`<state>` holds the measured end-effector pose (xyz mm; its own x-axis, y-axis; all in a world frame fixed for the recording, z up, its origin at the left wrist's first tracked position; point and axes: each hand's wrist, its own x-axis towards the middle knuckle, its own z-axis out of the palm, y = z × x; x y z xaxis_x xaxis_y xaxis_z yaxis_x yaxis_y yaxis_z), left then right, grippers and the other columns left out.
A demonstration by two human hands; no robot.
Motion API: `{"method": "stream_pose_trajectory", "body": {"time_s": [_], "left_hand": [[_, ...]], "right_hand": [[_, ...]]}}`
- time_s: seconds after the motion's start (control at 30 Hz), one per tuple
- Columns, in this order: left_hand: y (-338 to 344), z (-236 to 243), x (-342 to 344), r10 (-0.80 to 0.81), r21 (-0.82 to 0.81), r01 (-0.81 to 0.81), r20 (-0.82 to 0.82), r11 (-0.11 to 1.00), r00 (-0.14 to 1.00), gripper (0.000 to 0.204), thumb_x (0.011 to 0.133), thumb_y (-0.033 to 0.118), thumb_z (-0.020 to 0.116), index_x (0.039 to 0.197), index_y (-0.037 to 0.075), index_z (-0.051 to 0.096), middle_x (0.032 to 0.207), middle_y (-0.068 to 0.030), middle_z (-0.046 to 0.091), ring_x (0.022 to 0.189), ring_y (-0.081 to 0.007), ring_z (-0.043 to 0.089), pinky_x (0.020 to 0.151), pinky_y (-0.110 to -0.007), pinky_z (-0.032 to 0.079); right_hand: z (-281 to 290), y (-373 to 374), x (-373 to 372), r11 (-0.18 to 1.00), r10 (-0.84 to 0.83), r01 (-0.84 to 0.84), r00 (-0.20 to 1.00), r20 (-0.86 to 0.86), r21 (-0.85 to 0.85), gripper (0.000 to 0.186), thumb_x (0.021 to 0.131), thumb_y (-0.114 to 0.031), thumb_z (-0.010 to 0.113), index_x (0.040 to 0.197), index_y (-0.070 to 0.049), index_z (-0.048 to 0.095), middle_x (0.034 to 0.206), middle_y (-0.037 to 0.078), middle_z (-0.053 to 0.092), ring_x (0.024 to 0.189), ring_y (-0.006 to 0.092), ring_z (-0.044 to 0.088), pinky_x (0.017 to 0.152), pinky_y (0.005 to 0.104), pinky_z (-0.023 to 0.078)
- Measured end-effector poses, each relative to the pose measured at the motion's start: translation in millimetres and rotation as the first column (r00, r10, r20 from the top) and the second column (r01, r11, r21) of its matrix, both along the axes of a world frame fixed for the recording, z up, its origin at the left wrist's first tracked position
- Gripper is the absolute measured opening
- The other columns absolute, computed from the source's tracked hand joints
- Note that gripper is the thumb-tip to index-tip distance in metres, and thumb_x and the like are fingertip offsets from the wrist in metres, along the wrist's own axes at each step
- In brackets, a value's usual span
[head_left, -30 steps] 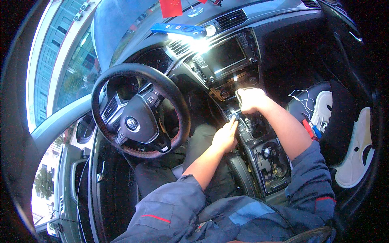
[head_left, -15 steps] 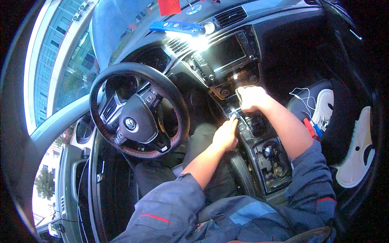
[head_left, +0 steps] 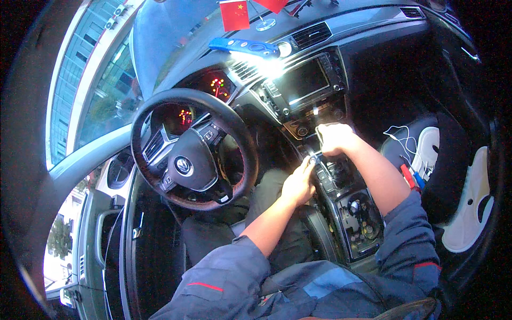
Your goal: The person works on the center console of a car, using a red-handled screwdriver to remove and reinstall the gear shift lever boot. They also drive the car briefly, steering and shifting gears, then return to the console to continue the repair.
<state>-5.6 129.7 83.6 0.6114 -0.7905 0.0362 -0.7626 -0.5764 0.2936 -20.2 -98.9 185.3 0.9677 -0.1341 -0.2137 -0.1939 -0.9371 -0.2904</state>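
- One left hand (head_left: pixel 300 184): fingertips at the console's (head_left: pixel 340 194) edge, grip impossible to tell.
- One right hand (head_left: pixel 337 140): grip closed on one dark object (head_left: pixel 320 137), mostly hidden, above the console.
- Two red flags (head_left: pixel 234 17), one blue lamp (head_left: pixel 244 46) on the dashboard (head_left: pixel 368 33).

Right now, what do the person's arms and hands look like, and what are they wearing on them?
The left sleeve and right sleeve are dark navy cloth. Each has a thin red stripe. Below them, the forearms are bare. The left hand and right hand wear no gloves.
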Motion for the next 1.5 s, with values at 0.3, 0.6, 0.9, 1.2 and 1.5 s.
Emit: {"method": "stream_pose_trajectory", "body": {"time_s": [0.3,0.6,0.9,1.2,1.5], "left_hand": [[96,47,-38,-0.158,-0.102,0.167,0.092,0.981,0.983,0.047,0.083,0.015,0.071,0.129,0.006,0.066,0.138,-0.0142,0.065,0.123,-0.0341,0.064,0.104,-0.044,0.053],[159,61,-66,-0.170,-0.177,0.192,0.136,0.965,0.976,0.038,0.083,0.016,0.068,0.119,0.006,0.070,0.133,-0.0119,0.068,0.133,-0.0309,0.058,0.118,-0.051,0.038],[154,53,-59,-0.141,-0.197,0.167,0.138,0.966,0.980,0.030,0.085,0.014,0.067,0.113,0.005,0.071,0.127,-0.0107,0.070,0.129,-0.0287,0.061,0.117,-0.050,0.039],[159,48,-56,-0.134,-0.191,0.158,0.133,0.969,0.982,0.028,0.087,0.013,0.066,0.114,0.007,0.071,0.129,-0.0090,0.070,0.132,-0.0282,0.059,0.118,-0.050,0.038],[161,46,-54,-0.131,-0.225,0.153,0.109,0.962,0.985,0.028,0.085,0.011,0.066,0.111,0.007,0.072,0.129,-0.0100,0.070,0.132,-0.0296,0.060,0.118,-0.051,0.038]], "right_hand": [[3,2,-2,1.000,0.011,-0.011,1.000,0.005,0.010,0.053,0.079,-0.025,0.067,0.128,-0.007,0.062,0.133,0.018,0.068,0.124,0.0339,0.066,0.103,0.0449,0.053],[-7,-5,2,0.998,0.023,-0.024,0.999,0.024,0.054,0.059,0.088,-0.043,0.061,0.131,-0.001,0.060,0.133,0.023,0.067,0.122,0.0374,0.066,0.103,0.0455,0.052],[-20,5,-3,0.998,-0.011,0.022,0.982,0.190,-0.059,0.058,0.092,-0.056,0.063,0.122,-0.007,0.068,0.122,0.017,0.073,0.113,0.0345,0.071,0.096,0.0472,0.056],[-7,15,-7,0.995,-0.048,0.062,0.982,0.180,-0.072,0.038,0.082,-0.036,0.066,0.105,-0.008,0.077,0.110,0.017,0.077,0.104,0.0334,0.074,0.091,0.0457,0.058],[-38,22,-72,0.997,-0.008,0.030,0.954,0.299,-0.070,0.040,0.089,-0.041,0.062,0.103,-0.004,0.070,0.102,0.020,0.075,0.092,0.0384,0.074,0.083,0.0491,0.059]]}}
